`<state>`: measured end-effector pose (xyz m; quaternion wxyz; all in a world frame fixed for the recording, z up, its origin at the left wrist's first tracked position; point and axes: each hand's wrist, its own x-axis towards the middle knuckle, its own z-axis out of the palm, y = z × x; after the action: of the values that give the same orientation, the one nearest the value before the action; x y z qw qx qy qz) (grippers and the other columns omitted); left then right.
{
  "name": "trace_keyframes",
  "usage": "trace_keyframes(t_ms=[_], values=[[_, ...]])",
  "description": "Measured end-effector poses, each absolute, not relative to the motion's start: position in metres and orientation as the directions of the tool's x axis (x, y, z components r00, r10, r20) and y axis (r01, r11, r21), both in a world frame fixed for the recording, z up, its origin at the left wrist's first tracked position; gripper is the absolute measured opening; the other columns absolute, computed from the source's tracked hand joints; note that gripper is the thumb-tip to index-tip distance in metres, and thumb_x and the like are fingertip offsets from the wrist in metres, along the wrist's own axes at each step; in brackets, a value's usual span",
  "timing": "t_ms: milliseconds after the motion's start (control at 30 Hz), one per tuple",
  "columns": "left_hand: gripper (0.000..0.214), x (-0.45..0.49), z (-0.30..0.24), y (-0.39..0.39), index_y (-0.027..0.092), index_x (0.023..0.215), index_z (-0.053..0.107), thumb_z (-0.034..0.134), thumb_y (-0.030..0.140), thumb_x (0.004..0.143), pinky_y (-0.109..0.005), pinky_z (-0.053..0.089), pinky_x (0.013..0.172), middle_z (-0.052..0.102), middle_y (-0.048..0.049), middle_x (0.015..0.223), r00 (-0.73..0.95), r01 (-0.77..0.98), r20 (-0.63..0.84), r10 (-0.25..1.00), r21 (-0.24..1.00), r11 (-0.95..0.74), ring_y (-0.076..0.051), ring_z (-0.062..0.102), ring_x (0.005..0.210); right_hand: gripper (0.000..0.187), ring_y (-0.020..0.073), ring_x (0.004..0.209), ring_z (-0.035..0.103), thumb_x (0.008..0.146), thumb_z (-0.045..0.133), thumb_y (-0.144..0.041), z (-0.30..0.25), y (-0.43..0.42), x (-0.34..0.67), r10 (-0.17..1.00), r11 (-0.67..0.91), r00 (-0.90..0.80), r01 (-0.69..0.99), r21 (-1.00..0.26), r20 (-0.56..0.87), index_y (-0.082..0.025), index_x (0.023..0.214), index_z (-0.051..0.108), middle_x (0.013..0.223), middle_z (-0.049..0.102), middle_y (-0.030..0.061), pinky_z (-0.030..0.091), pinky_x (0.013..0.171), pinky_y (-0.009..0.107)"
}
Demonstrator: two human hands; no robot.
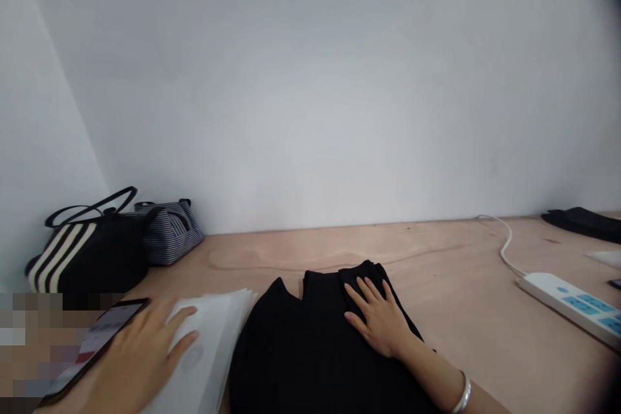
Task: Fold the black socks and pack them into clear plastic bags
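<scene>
A black folded garment (291,343) lies on the wooden table in front of me; its exact kind does not show. My right hand (381,317) rests flat on its upper right part, fingers spread, a silver bangle on the wrist. At the left, my left hand (145,343) is slightly blurred, its fingers apart and nothing in them. It hovers over or touches a stack of clear plastic sleeves or papers (218,323); contact is unclear. Beside that hand lies a phone (107,336) with its screen lit, partly covered by the hand.
A black bag with white stripes (97,259) and a striped pouch (174,233) stand at the back left. On the right lies a white power strip (567,304) with a cable running to the wall (339,90). A dark item (582,223) sits at the far right.
</scene>
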<state>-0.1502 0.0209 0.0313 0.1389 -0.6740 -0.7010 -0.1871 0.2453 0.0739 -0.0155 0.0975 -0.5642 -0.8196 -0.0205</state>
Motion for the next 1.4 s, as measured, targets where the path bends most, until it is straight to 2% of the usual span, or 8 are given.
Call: trace_keyframes(t_ms=[167, 300, 533, 733, 833, 1033, 1233, 1400], values=[[0.041, -0.045, 0.023, 0.014, 0.028, 0.118, 0.052, 0.032, 0.045, 0.087, -0.039, 0.032, 0.098, 0.046, -0.0029, 0.130, 0.243, 0.951, 0.287, 0.927, 0.118, -0.286, -0.024, 0.041, 0.119, 0.058, 0.0289, 0.129, 0.016, 0.086, 0.021, -0.058, -0.016, 0.075, 0.247, 0.921, 0.364, -0.347, 0.928, -0.075, 0.180, -0.028, 0.136, 0.025, 0.141, 0.025, 0.0091, 0.004, 0.100, 0.054], [0.052, 0.003, 0.008, 0.004, 0.037, 0.132, 0.028, 0.030, 0.058, 0.084, -0.055, 0.023, 0.099, 0.032, -0.0027, 0.139, 0.395, 0.911, 0.095, 0.914, 0.085, -0.403, -0.032, 0.026, 0.126, 0.061, 0.0293, 0.129, 0.016, 0.085, 0.018, -0.061, -0.017, 0.076, 0.250, 0.917, 0.373, -0.354, 0.924, -0.084, 0.182, -0.029, 0.136, 0.024, 0.141, 0.025, 0.0094, 0.006, 0.100, 0.055], [0.056, 0.007, -0.005, 0.003, 0.037, 0.133, 0.020, 0.024, 0.063, 0.083, -0.062, 0.020, 0.096, 0.029, -0.0062, 0.139, 0.389, 0.917, 0.058, 0.919, 0.067, -0.392, -0.035, 0.026, 0.125, 0.055, 0.0282, 0.127, 0.024, 0.087, 0.022, -0.056, -0.021, 0.077, 0.253, 0.889, 0.409, -0.370, 0.907, -0.104, 0.269, -0.029, 0.133, 0.031, 0.137, 0.034, 0.0080, 0.012, 0.100, 0.054], [0.058, 0.005, 0.004, 0.001, 0.035, 0.135, 0.017, 0.023, 0.062, 0.084, -0.058, 0.019, 0.099, 0.027, -0.0053, 0.141, 0.349, 0.931, 0.133, 0.928, 0.063, -0.359, -0.032, 0.021, 0.128, 0.036, 0.0237, 0.111, 0.045, 0.087, 0.030, -0.022, -0.022, 0.086, 0.262, 0.885, 0.226, -0.125, 0.958, -0.179, 0.449, -0.012, 0.113, 0.053, 0.119, 0.050, 0.0148, 0.033, 0.093, 0.036], [0.065, -0.003, 0.009, 0.002, 0.031, 0.135, 0.018, 0.025, 0.066, 0.081, -0.057, 0.017, 0.100, 0.024, -0.0078, 0.141, 0.248, 0.965, 0.198, 0.948, 0.036, -0.260, -0.033, 0.017, 0.129, 0.036, 0.0277, 0.099, 0.051, 0.082, 0.039, -0.021, -0.016, 0.086, 0.267, 0.909, 0.065, 0.015, 0.982, -0.178, 0.416, -0.008, 0.114, 0.049, 0.109, 0.053, 0.0185, 0.039, 0.083, 0.037], [0.067, -0.017, 0.001, 0.005, 0.029, 0.132, 0.031, 0.022, 0.069, 0.079, -0.054, 0.019, 0.101, 0.028, -0.0097, 0.139, 0.260, 0.964, 0.057, 0.964, 0.048, -0.263, -0.034, 0.019, 0.128, 0.035, 0.0321, 0.092, 0.054, 0.079, 0.046, -0.028, 0.000, 0.083, 0.269, 0.943, -0.113, 0.168, 0.973, -0.200, 0.286, -0.008, 0.108, 0.049, 0.094, 0.059, 0.0181, 0.038, 0.075, 0.044], [0.068, -0.017, -0.006, 0.006, 0.028, 0.131, 0.034, 0.023, 0.069, 0.079, -0.054, 0.022, 0.099, 0.032, -0.0120, 0.137, 0.267, 0.962, 0.099, 0.959, 0.032, -0.271, -0.036, 0.023, 0.126, 0.036, 0.0272, 0.090, 0.055, 0.076, 0.045, -0.018, 0.030, 0.085, 0.236, 0.929, -0.050, 0.128, 0.973, -0.224, 0.347, -0.014, 0.113, 0.045, 0.098, 0.058, 0.0144, 0.039, 0.074, 0.038], [0.068, -0.016, -0.003, 0.005, 0.027, 0.130, 0.035, 0.022, 0.069, 0.079, -0.054, 0.022, 0.099, 0.033, -0.0124, 0.137, 0.261, 0.964, 0.110, 0.959, 0.029, -0.265, -0.036, 0.025, 0.126, 0.036, 0.0194, 0.077, 0.058, 0.083, 0.044, -0.029, 0.045, 0.077, 0.186, 0.848, 0.388, -0.103, 0.789, -0.477, 0.520, -0.016, 0.116, 0.040, 0.100, 0.055, 0.0117, 0.045, 0.067, 0.031]])
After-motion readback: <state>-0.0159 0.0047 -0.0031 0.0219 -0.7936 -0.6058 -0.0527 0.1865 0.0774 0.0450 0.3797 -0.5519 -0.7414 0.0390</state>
